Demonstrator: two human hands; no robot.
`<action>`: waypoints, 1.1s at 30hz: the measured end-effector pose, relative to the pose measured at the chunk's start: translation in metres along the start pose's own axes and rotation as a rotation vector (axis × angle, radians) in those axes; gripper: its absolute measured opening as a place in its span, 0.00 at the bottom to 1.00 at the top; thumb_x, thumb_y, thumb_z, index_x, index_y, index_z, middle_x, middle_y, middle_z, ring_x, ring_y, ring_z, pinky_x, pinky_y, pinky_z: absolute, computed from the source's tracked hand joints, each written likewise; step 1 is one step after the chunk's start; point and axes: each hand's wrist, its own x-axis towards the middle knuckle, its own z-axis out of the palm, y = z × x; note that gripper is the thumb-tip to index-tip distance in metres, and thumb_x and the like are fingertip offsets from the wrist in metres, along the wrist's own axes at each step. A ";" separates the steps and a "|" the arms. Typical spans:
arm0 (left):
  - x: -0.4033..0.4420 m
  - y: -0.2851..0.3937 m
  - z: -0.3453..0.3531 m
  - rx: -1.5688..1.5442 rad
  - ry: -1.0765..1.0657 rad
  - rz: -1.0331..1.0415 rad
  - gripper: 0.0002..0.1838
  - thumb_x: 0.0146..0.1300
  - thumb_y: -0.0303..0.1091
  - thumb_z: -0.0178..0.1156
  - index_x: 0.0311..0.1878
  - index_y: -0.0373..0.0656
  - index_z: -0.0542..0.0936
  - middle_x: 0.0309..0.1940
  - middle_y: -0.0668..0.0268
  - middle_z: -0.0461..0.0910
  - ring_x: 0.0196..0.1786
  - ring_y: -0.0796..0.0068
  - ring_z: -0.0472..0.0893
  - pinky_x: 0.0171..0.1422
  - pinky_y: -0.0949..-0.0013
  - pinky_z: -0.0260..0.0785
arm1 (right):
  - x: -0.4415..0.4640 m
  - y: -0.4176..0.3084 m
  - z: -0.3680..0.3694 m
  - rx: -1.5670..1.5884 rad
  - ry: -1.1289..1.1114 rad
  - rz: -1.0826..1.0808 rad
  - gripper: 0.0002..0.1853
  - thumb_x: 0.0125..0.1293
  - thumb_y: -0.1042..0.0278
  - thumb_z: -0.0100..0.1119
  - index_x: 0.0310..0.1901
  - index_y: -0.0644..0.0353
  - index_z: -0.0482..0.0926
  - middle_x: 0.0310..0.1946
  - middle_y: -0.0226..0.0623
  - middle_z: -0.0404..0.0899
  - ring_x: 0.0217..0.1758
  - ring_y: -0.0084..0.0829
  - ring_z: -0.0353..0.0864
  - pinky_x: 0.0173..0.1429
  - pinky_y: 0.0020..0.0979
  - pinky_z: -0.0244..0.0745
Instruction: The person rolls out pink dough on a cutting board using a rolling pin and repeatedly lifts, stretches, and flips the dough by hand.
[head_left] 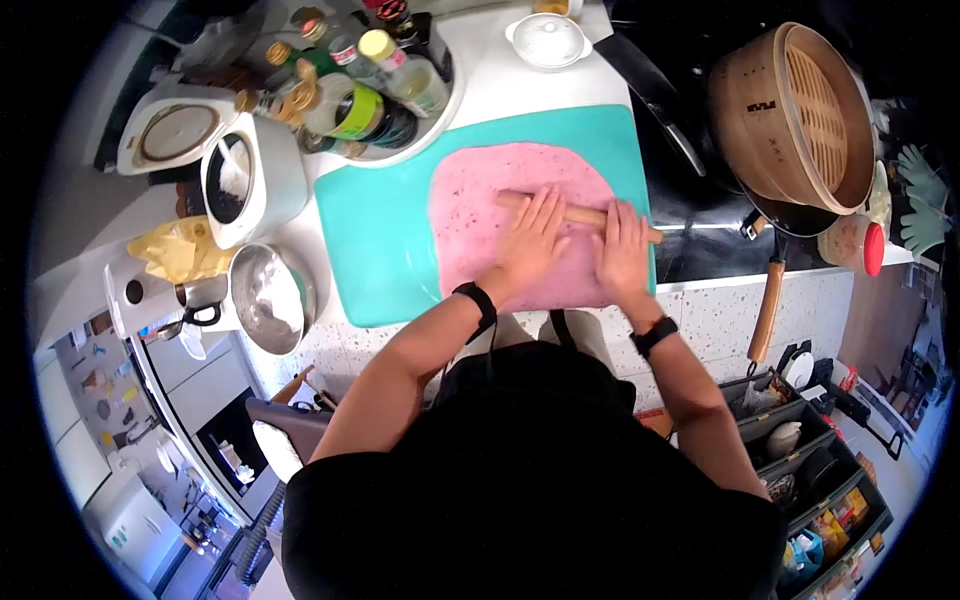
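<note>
A wide sheet of pink dough (pixel 468 230) with darker specks lies on a turquoise board (pixel 372 255). Across its right part rests a thin wooden rolling pin (pixel 584 215), slightly slanted. My left hand (pixel 532 242) lies on the pin near its left end, palm down with fingers stretched out. Near the other end, my right hand (pixel 624 256) lies flat over the pin, fingers extended. Neither hand wraps around it. Both wrists wear dark bands.
Left of the board stand a metal bowl (pixel 268 298) and an open white canister (pixel 262 185). Several bottles crowd a white tray (pixel 440 115) behind. To the right, a bamboo steamer (pixel 765 115) sits on the black stove, near a knife (pixel 655 95) and a red-lidded jar (pixel 850 245).
</note>
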 end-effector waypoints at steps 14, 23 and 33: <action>0.159 -0.057 0.001 0.075 0.230 0.073 0.27 0.76 0.41 0.49 0.74 0.41 0.67 0.75 0.58 0.65 0.80 0.56 0.59 0.83 0.46 0.46 | 0.132 0.065 0.010 0.142 0.102 0.008 0.26 0.74 0.52 0.52 0.65 0.63 0.70 0.68 0.46 0.68 0.72 0.49 0.64 0.74 0.48 0.60; -0.002 -0.128 -0.065 0.028 0.300 -0.373 0.25 0.62 0.30 0.62 0.63 0.35 0.74 0.55 0.47 0.76 0.60 0.45 0.75 0.65 0.49 0.69 | 0.077 0.056 -0.033 -0.114 -0.141 -0.069 0.16 0.72 0.62 0.56 0.58 0.53 0.72 0.55 0.39 0.72 0.56 0.46 0.74 0.54 0.47 0.76; 0.006 -0.157 -0.062 -0.188 0.098 -0.870 0.21 0.58 0.39 0.69 0.52 0.38 0.81 0.43 0.53 0.85 0.50 0.50 0.83 0.56 0.54 0.76 | 0.084 0.065 -0.021 -0.159 0.198 0.025 0.27 0.66 0.61 0.62 0.63 0.64 0.71 0.60 0.52 0.73 0.61 0.54 0.74 0.67 0.51 0.69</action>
